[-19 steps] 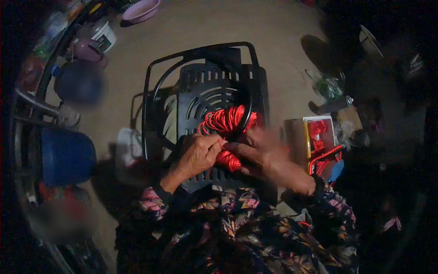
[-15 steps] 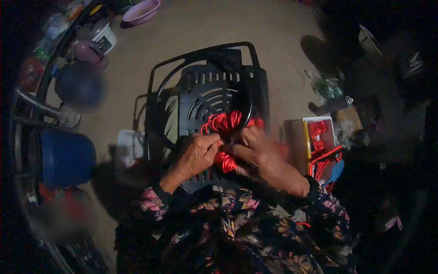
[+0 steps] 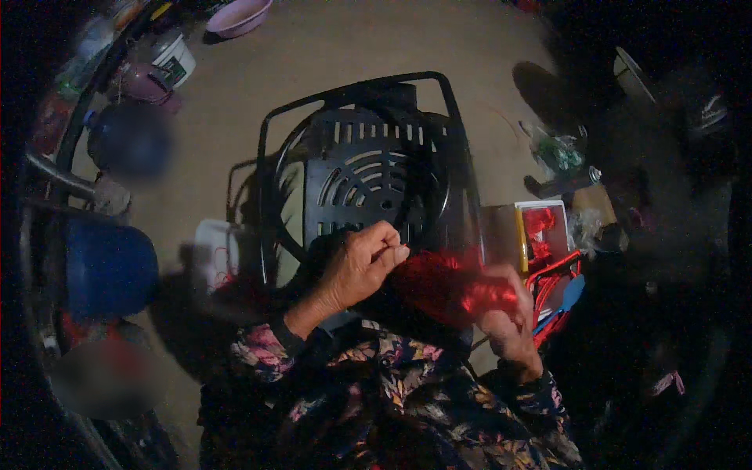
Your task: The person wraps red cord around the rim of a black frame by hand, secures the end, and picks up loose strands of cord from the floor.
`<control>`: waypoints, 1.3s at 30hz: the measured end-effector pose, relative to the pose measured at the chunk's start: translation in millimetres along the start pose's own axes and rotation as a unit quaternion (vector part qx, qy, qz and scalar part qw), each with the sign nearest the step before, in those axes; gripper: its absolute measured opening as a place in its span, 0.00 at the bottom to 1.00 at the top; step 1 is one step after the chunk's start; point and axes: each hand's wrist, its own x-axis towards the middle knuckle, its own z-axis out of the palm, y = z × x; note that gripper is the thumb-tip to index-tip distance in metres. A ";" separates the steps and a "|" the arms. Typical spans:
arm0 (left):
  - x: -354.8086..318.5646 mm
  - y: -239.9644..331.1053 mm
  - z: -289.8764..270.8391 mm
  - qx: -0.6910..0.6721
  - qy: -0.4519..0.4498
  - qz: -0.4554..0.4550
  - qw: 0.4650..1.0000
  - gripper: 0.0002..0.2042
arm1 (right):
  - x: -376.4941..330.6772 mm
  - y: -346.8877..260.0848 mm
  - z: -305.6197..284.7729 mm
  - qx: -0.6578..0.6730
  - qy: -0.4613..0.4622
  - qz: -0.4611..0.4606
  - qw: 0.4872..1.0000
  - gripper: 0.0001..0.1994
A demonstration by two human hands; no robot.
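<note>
Here, seen from above in dim light: left hand (image 3: 362, 266) at the lower edge of a black slotted plastic seat (image 3: 364, 184) inside a black metal frame (image 3: 450, 102), fingers curled shut, thumb and forefinger pinched together at the tip, apparently on a thin strand too fine to make out. Right hand (image 3: 505, 309) lower and to the right, blurred, fingers closed round a bunch of red cord (image 3: 446, 286). Cord bundle stretched between the two hands, just below the seat's rim and above the floral sleeves (image 3: 407, 392). More red cord in an open box (image 3: 540, 231) on the floor just right of the frame, beside red-handled pliers (image 3: 552, 286). Blue drum (image 3: 106, 270) and white container (image 3: 176, 59) well apart at left; pink basin (image 3: 239, 16) at the top edge.

Judged step: winding or threading cord at the seat's near edge. For a clean pass: pinch kept firm at the left, tension even from the right, bundle held clear of the frame bars, loops laid side by side rather than crossed. Likely fault: slack between the hands, hence tangling in the bundle.
</note>
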 end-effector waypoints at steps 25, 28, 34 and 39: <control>1.9 -7.1 -0.9 -0.042 -0.005 -0.008 0.999 0.15 | -5.2 20.8 5.0 -0.094 -0.061 0.154 0.982 0.17; 1.8 -10.0 1.8 -0.009 0.001 0.010 1.000 0.15 | -4.7 17.7 7.2 -0.112 -0.052 0.111 0.986 0.16; -1.1 -9.6 7.1 0.102 0.037 0.059 0.992 0.11 | -0.2 14.8 9.5 -0.156 -0.096 0.069 0.981 0.19; -1.9 -14.5 11.9 0.124 0.053 0.071 0.988 0.11 | 7.0 3.1 9.6 -0.159 -0.105 0.068 0.979 0.20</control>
